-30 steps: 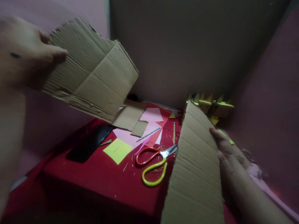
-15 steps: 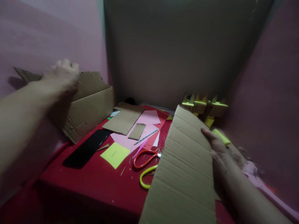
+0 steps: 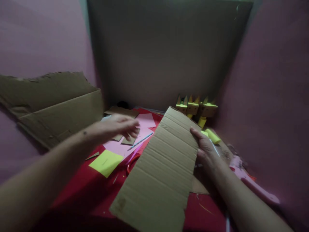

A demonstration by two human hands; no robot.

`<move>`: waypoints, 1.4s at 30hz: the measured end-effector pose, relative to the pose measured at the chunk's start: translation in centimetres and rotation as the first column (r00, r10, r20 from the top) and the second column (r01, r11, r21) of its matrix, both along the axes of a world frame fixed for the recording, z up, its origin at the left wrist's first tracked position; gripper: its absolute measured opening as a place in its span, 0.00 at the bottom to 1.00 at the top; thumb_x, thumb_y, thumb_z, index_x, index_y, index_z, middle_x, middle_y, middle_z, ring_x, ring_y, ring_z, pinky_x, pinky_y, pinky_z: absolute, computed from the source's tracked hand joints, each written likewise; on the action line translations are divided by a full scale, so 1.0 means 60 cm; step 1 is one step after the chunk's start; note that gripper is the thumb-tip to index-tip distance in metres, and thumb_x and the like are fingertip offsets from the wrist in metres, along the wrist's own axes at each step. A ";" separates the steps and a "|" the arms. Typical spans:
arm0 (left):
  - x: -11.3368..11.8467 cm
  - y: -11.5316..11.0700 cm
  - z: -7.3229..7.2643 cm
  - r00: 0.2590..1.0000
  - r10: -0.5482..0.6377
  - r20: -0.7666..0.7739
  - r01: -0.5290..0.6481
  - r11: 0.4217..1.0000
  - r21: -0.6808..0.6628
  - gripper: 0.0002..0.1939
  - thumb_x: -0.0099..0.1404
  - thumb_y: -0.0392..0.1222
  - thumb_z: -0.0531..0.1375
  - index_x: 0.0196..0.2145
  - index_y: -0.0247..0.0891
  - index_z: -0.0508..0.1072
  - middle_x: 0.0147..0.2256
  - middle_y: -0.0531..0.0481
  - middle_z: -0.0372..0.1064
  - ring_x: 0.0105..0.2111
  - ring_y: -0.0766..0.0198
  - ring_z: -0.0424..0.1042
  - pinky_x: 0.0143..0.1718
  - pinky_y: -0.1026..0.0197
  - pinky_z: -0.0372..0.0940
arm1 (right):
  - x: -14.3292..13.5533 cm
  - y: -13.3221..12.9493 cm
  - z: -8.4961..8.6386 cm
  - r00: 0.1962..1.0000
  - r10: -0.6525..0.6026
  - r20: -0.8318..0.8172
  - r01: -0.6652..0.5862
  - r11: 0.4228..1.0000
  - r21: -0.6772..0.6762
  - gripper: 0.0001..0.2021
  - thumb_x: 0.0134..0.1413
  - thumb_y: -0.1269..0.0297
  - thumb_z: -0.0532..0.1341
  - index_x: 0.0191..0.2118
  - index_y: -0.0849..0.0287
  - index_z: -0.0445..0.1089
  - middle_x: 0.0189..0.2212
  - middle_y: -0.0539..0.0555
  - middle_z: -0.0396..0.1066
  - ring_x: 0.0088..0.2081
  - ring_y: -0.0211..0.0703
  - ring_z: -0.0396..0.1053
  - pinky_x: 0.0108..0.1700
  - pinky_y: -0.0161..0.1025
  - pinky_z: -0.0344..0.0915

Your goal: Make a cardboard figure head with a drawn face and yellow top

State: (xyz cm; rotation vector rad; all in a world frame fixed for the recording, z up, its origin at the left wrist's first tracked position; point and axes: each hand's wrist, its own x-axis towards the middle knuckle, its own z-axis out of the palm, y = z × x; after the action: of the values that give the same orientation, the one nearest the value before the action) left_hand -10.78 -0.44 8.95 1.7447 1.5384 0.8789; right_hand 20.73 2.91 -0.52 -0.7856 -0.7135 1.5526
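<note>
My right hand (image 3: 207, 148) grips a long cardboard piece (image 3: 159, 170) by its right edge, thumb on the front face. The piece is tilted, its far end raised over the table. With nothing in it, my left hand (image 3: 124, 125) hovers above the papers, fingers loosely apart and a little blurred. Beneath it are a small cardboard rectangle (image 3: 128, 138), a blue pencil (image 3: 142, 140) and pink paper (image 3: 111, 146). Nearer me lies a yellow sticky note (image 3: 106, 163). The scissors' red handle (image 3: 130, 166) peeks out beside the cardboard piece, which hides the rest.
A large folded cardboard sheet (image 3: 62, 112) leans against the left wall. Several cardboard figures with pointed ears (image 3: 193, 108) stand at the back right. A yellow roll (image 3: 213, 136) and a pink glue gun (image 3: 253, 182) lie on the right. Red cloth (image 3: 87, 193) covers the table.
My left hand has let go of the large cardboard sheet by the wall and moved right, over the papers. The view has shifted; my right hand still holds its cardboard piece.
</note>
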 end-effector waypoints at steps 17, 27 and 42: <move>0.090 0.030 -0.132 0.622 -0.014 0.783 0.134 0.987 -0.088 0.22 0.54 0.47 0.71 0.46 0.38 0.78 0.40 0.44 0.82 0.38 0.52 0.81 0.37 0.57 0.76 | -0.046 -0.044 0.006 0.904 0.358 0.233 -0.366 0.931 -0.011 0.17 0.33 0.66 0.75 0.35 0.60 0.79 0.30 0.55 0.81 0.30 0.46 0.77 0.36 0.40 0.72; 0.089 0.032 -0.152 0.635 -0.060 0.770 0.244 0.961 -0.127 0.23 0.46 0.35 0.74 0.42 0.34 0.81 0.39 0.42 0.83 0.38 0.50 0.82 0.35 0.61 0.75 | -0.038 -0.024 -0.009 0.939 0.241 0.244 -0.259 0.965 0.042 0.16 0.37 0.61 0.75 0.35 0.59 0.78 0.30 0.54 0.81 0.29 0.42 0.76 0.37 0.38 0.71; 0.090 0.051 -0.156 0.467 0.039 0.883 -0.044 0.999 -0.021 0.22 0.50 0.24 0.66 0.44 0.35 0.76 0.41 0.45 0.82 0.38 0.55 0.81 0.39 0.58 0.77 | -0.033 -0.001 -0.018 0.984 0.014 0.179 -0.045 0.984 0.171 0.19 0.25 0.78 0.72 0.32 0.57 0.77 0.31 0.49 0.79 0.35 0.41 0.74 0.44 0.40 0.69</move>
State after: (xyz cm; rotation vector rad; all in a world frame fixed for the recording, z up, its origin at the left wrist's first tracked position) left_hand -5.40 2.64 -0.41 0.8997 0.8252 1.4996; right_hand 18.75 2.84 -1.62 -0.7905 -0.9826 1.4352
